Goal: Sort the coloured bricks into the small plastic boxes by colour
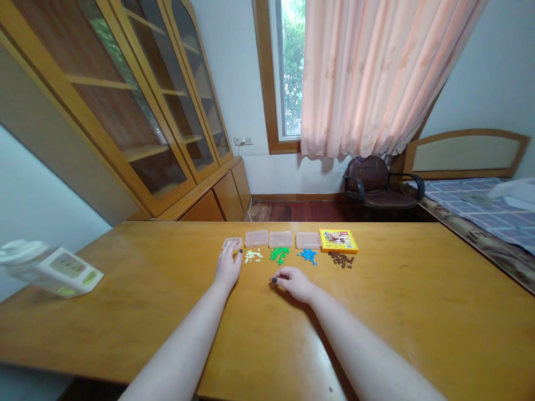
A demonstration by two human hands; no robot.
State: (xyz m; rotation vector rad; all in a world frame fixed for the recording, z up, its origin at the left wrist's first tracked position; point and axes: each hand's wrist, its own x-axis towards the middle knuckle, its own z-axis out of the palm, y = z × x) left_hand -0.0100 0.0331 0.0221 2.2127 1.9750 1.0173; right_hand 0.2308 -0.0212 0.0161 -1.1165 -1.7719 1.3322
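On the wooden table point(376, 312) lie small heaps of pieces in a row: pale yellow point(253, 255), green point(279, 255), blue point(308, 255) and brown point(341, 259). Behind them stand several clear plastic boxes point(280, 239) and a yellow box point(338, 240). My left hand point(228, 265) rests flat over the leftmost spot, fingers reaching the first clear box point(232, 242), with a bit of yellow showing under it. My right hand point(293, 282) lies on the table in front of the green heap, fingers curled in a pinch; what they hold is hidden.
A white and green carton point(54, 270) sits at the table's left end. A glass-door wooden cabinet point(137, 111) lines the left wall. Beyond the table are a dark armchair point(374, 186), a bed point(480, 209), a window and a pink curtain point(376, 78).
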